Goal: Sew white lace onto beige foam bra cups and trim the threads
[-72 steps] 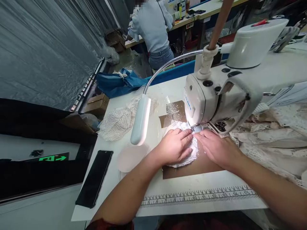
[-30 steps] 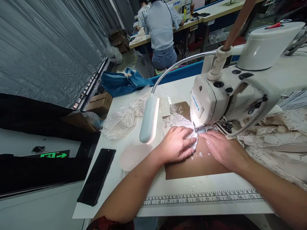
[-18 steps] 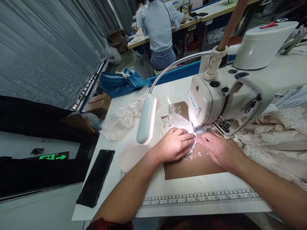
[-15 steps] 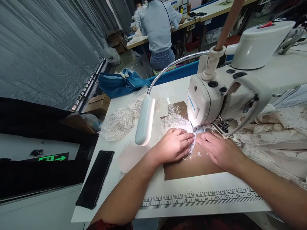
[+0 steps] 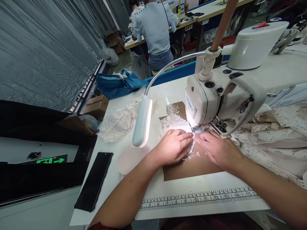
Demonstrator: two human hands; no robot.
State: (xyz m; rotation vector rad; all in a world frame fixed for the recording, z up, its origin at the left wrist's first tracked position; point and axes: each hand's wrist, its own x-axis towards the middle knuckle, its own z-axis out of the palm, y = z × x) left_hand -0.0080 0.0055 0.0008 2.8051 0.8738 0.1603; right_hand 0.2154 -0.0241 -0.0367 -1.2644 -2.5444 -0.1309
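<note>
A white lace piece (image 5: 173, 123) lies under the sewing machine's needle area (image 5: 194, 128), lit brightly by a lamp. My left hand (image 5: 176, 145) rests flat on the lace, fingers side by side, their tips close to the presser foot. From the other side comes my right hand (image 5: 214, 148), its fingers bent and drawn together. Its fingertips meet the lace edge just in front of the needle. Whether they pinch the lace is hidden. Beneath both hands is a brown plate (image 5: 192, 171) on the white table.
A lamp head (image 5: 142, 123) hangs left of my hands. Lace pieces (image 5: 116, 125), a pale round pad (image 5: 131, 158) and a black phone (image 5: 94, 182) lie to the left. Lace fabric (image 5: 275, 143) is heaped at right. A printed ruler (image 5: 199, 199) runs along the front edge. Another person (image 5: 155, 30) sits beyond.
The view has shifted slightly. My hands and the lace keep nearly the same place under the machine. The seated person's arms have moved a little.
</note>
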